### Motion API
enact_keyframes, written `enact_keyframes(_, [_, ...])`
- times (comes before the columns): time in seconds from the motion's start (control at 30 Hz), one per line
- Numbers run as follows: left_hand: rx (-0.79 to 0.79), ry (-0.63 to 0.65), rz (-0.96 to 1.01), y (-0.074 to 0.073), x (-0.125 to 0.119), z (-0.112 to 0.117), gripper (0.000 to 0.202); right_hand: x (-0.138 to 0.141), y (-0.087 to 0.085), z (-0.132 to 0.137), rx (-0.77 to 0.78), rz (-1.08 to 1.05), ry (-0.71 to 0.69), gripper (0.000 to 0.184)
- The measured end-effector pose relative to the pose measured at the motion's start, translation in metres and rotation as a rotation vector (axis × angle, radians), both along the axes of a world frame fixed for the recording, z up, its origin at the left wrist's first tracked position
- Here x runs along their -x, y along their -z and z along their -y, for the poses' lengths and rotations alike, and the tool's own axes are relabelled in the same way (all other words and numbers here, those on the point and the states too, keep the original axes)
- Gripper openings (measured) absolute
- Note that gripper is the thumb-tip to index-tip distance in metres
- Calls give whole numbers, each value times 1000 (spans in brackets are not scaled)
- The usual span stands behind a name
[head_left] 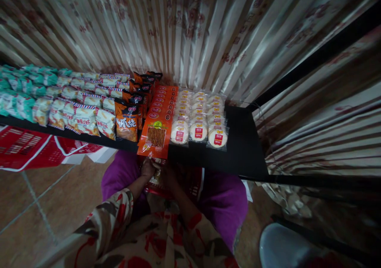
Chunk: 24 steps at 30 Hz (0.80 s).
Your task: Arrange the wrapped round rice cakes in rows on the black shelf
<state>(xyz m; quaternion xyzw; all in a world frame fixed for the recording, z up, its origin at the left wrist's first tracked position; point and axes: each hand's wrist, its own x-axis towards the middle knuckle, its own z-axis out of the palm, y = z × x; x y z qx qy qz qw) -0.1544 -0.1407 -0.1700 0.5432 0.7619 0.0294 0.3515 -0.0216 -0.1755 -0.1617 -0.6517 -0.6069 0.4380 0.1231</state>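
Both my hands are low, just under the front edge of the black shelf [244,149]. My left hand [148,168] is closed on the top of a red snack packet [178,182] lying on my lap. My right hand [167,173] is in shadow beside it, on the same packet; its fingers are too dark to read. Directly above them an orange packet of snack sticks [155,137] overhangs the shelf edge. To its right lie rows of round white cakes in clear wrappers [198,132]. To its left stand dark orange snack bags [127,122].
White, red-striped bags [85,119] and teal packets [18,101] fill the shelf's left part. A striped floral curtain [190,29] hangs behind. Red and white cartons [35,151] lie on the tiled floor at left. A grey stool [282,248] is at lower right.
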Motion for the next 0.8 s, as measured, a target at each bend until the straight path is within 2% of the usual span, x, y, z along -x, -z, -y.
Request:
enact_keyframes(0.23, [22, 109, -10, -12, -2, 7, 25, -8, -3, 5, -20, 24, 57, 31])
enact_keyframes(0.5, [31, 302, 9, -23, -4, 19, 30, -16, -9, 15, -34, 0, 52, 29])
enact_keyframes(0.8, [35, 389, 100, -33, -10, 36, 38, -28, -26, 27, -65, -37, 106, 27])
